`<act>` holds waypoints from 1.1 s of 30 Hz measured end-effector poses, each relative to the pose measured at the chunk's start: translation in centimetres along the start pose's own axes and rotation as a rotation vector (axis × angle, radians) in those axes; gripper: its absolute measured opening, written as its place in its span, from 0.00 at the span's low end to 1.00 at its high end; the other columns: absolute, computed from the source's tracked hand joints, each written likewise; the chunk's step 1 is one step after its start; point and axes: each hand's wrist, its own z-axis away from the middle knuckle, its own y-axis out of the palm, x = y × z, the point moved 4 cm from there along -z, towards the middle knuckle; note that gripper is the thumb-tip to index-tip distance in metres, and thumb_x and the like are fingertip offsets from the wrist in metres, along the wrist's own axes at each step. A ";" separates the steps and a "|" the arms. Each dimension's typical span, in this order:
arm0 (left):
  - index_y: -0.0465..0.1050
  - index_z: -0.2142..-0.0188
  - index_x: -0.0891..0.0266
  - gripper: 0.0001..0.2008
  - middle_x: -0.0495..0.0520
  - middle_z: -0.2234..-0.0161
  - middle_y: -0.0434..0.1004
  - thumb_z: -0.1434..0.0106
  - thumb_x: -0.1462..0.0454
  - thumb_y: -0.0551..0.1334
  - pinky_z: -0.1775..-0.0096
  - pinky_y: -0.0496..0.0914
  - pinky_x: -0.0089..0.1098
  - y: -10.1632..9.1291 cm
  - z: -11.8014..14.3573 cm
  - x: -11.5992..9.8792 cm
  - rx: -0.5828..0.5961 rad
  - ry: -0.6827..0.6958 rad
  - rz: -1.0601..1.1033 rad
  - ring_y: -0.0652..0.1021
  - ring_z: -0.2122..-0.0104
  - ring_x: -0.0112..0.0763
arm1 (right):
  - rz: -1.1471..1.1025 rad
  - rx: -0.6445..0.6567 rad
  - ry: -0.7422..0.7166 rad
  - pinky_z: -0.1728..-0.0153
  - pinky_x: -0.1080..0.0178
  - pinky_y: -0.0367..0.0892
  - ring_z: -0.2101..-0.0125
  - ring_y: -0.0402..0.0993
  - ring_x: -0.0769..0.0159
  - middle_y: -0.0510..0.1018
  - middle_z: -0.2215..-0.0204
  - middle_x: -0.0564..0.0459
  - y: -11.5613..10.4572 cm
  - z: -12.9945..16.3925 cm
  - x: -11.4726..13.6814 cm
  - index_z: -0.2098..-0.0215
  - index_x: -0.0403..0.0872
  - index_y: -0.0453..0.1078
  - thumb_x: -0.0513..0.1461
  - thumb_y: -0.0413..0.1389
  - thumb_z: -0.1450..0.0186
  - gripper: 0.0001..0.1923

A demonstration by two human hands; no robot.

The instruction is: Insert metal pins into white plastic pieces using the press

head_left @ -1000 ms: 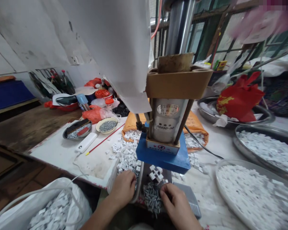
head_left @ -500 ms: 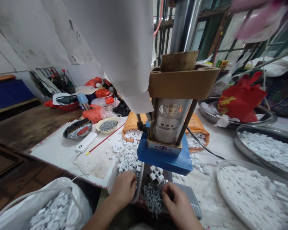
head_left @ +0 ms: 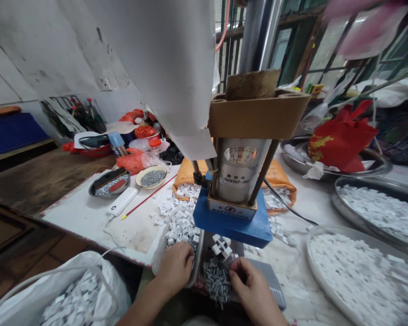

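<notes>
My left hand point(head_left: 177, 265) rests in a clear plastic tub point(head_left: 158, 253) of small white plastic clips point(head_left: 182, 226), its fingers curled together. Whatever they may hold is hidden. My right hand point(head_left: 250, 280) is closed in a pinch at the right edge of a heap of small grey metal nails or screws point(head_left: 216, 280); I cannot make out what is between the fingertips. Just beyond that heap, a little cluster of white clips point(head_left: 221, 246) sits beneath the blue base of a press point(head_left: 233, 222), between my two hands.
Wide pans of white pieces point(head_left: 360, 276) stand on the right, and a white sack of clips point(head_left: 71, 294) at lower left. Bowls of metal pieces point(head_left: 152, 176), a white power bank point(head_left: 122, 202) and a red stick point(head_left: 149, 197) lie on the left. A grey box point(head_left: 268, 276) is beside my right hand.
</notes>
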 end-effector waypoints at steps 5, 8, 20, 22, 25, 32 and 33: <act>0.67 0.70 0.61 0.05 0.52 0.67 0.73 0.42 0.70 0.55 0.63 0.62 0.31 0.1 0.0 0.0 0.009 -0.009 -0.010 0.71 0.64 0.34 | 0.002 0.006 0.013 0.75 0.65 0.60 0.77 0.68 0.64 0.72 0.81 0.56 0.0 -0.1 0.1 0.77 0.49 0.62 0.40 0.49 0.43 0.06; 0.67 0.70 0.61 0.05 0.52 0.67 0.73 0.42 0.70 0.54 0.63 0.62 0.31 0.0 0.1 -0.1 0.006 -0.013 -0.013 0.71 0.64 0.34 | 0.009 0.010 0.019 0.75 0.65 0.61 0.77 0.68 0.64 0.71 0.81 0.56 0.0 -0.1 0.2 0.77 0.50 0.62 0.40 0.48 0.43 0.06; 0.68 0.70 0.61 0.06 0.53 0.67 0.73 0.42 0.70 0.55 0.63 0.62 0.31 -0.1 0.2 -0.2 -0.010 -0.007 0.012 0.72 0.64 0.35 | -0.001 0.006 -0.007 0.74 0.65 0.61 0.76 0.68 0.64 0.72 0.80 0.56 0.1 0.0 -0.1 0.77 0.49 0.62 0.40 0.48 0.42 0.06; 0.68 0.70 0.61 0.06 0.53 0.68 0.73 0.42 0.70 0.54 0.63 0.62 0.31 -0.1 0.2 -0.2 -0.014 -0.005 0.013 0.72 0.64 0.35 | -0.001 0.005 -0.014 0.74 0.65 0.61 0.76 0.68 0.64 0.72 0.80 0.56 0.1 0.0 -0.1 0.77 0.49 0.63 0.39 0.48 0.42 0.06; 0.68 0.70 0.61 0.06 0.53 0.67 0.73 0.42 0.70 0.54 0.63 0.62 0.32 -0.1 0.2 -0.2 -0.015 -0.009 0.010 0.72 0.64 0.35 | -0.004 -0.015 -0.016 0.75 0.65 0.60 0.77 0.68 0.64 0.72 0.81 0.56 0.0 0.0 0.0 0.77 0.49 0.64 0.39 0.49 0.43 0.06; 0.68 0.70 0.61 0.06 0.53 0.68 0.73 0.42 0.70 0.54 0.63 0.62 0.32 0.2 0.3 -0.1 -0.041 0.008 0.024 0.71 0.65 0.35 | -0.007 -0.005 0.003 0.74 0.65 0.61 0.76 0.69 0.64 0.72 0.80 0.56 0.1 0.0 -0.3 0.76 0.49 0.63 0.39 0.49 0.43 0.06; 0.68 0.70 0.61 0.06 0.53 0.68 0.73 0.42 0.70 0.54 0.63 0.62 0.32 0.2 0.3 -0.1 -0.045 0.008 0.026 0.71 0.65 0.35 | -0.008 -0.003 -0.002 0.73 0.65 0.61 0.76 0.69 0.64 0.72 0.80 0.56 0.2 0.0 -0.3 0.76 0.49 0.63 0.39 0.49 0.43 0.05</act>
